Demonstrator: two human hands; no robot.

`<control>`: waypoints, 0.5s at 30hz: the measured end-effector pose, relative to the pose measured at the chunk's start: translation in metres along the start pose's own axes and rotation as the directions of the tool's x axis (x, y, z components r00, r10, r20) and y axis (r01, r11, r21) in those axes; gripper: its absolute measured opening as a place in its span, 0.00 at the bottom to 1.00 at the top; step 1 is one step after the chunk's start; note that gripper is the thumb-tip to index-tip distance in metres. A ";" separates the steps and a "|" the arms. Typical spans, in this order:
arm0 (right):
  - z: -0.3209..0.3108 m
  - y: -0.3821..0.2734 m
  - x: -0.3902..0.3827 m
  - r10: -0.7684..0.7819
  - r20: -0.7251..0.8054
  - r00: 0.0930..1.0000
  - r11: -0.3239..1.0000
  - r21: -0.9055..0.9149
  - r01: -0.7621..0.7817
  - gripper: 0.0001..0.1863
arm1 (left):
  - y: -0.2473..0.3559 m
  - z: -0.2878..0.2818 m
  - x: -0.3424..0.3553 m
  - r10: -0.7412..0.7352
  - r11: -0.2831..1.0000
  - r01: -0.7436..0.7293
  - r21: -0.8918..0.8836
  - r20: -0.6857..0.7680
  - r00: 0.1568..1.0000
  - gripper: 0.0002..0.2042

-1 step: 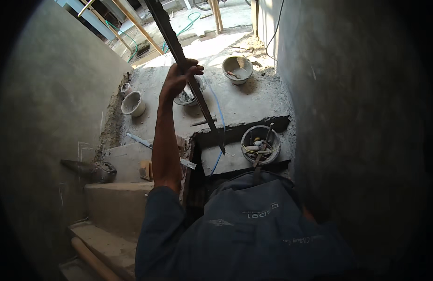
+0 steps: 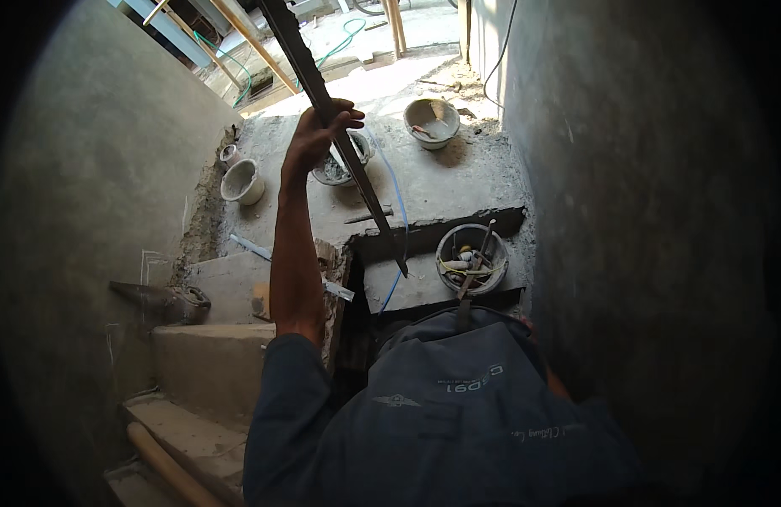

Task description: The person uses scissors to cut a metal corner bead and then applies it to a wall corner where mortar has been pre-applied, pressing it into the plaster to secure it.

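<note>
Against the grey left wall (image 2: 86,194) lies a dark pipe (image 2: 158,304), its wider end toward the concrete steps (image 2: 206,338); below it, a round wooden pole (image 2: 166,460) slants over the lower treads; farther up, a small pale bucket (image 2: 242,184) stands beside an even smaller pot (image 2: 229,154); a yellowish block (image 2: 261,302) sits left of the forearm, and a pale metal strip (image 2: 250,247) passes behind it. Right of these, the person's left hand (image 2: 321,135) is closed around a long dark bar (image 2: 367,190), its fingertips loosely curled past the far edge; the bar slants from beyond the upper border down to a tip near a blue cord (image 2: 394,176); whether that tip touches the concrete cannot be told. Behind the bar stands a bucket of grey mortar (image 2: 333,182), with a short rod (image 2: 369,215) nearer; farther right are a pale bucket (image 2: 441,127) and, closer, a bucket of tools (image 2: 440,253); the right hand cannot be made out beyond the dark shirt (image 2: 458,380).
</note>
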State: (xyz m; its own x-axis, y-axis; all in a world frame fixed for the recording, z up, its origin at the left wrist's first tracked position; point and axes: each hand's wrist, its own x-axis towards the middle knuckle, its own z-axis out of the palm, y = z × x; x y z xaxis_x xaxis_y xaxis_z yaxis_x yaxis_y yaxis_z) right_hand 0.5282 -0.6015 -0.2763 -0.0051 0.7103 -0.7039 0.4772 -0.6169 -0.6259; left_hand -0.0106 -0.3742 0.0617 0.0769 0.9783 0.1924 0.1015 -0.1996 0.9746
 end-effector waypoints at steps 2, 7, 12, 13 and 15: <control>0.003 -0.013 0.007 -0.028 0.030 0.999 1.000 0.008 0.027 0.26 | 0.020 -0.017 -0.008 0.032 0.999 -0.032 0.012 -0.027 0.999 0.14; 0.010 -0.056 0.042 -0.119 0.060 0.991 0.991 0.065 0.115 0.19 | 0.073 -0.041 -0.016 0.025 1.000 -0.025 0.004 -0.047 0.999 0.21; 0.014 -0.116 0.047 -0.305 0.143 0.942 0.951 0.099 0.293 0.15 | 0.131 -0.077 -0.023 0.057 0.997 -0.054 0.049 -0.057 0.997 0.28; 0.015 -0.124 0.048 -0.300 0.140 0.944 0.952 0.102 0.287 0.15 | 0.138 -0.086 -0.020 0.081 0.996 -0.079 0.031 -0.068 0.994 0.29; 0.025 -0.145 0.048 -0.419 0.207 0.884 0.906 0.158 0.393 0.13 | 0.168 -0.098 -0.027 0.080 0.997 -0.082 -0.010 -0.114 0.990 0.28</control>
State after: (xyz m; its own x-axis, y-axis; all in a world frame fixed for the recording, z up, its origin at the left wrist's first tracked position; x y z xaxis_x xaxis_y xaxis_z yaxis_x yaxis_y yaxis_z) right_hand 0.4372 -0.4865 -0.2273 -0.3862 0.8165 -0.4291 0.2917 -0.3332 -0.8966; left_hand -0.0930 -0.4290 0.2313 -0.0283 0.9592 0.2814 0.0846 -0.2782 0.9568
